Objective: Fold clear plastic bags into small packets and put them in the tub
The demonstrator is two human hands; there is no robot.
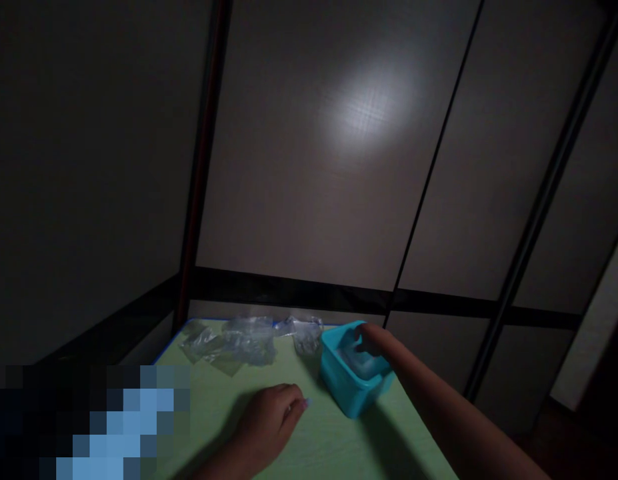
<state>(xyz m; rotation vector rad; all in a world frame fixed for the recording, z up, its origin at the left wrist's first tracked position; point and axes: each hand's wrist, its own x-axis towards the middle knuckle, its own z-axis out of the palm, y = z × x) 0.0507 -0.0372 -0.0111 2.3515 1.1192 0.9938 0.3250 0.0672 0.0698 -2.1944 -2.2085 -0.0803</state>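
My left hand (275, 419) is closed above the green tabletop (333, 448), left of a turquoise plastic basket (349, 392). Between its thumb and fingers pokes out a small pinkish, pale thing (307, 403), too small to name. From the right, my right hand (375, 339) reaches over the basket's rim, fingers pointing down inside. Its fingertips are mostly hidden in shadow, so whether they grip anything does not show. Something clear and whitish, like plastic film (361, 362), lies in the basket under that hand.
Crumpled clear plastic bags (249, 341) lie along the table's far left edge, and another clear bag (305, 332) rests beside the basket. Tall dark panelled doors (309, 167) stand right behind the table. A blurred-out patch (113, 420) covers the lower left corner.
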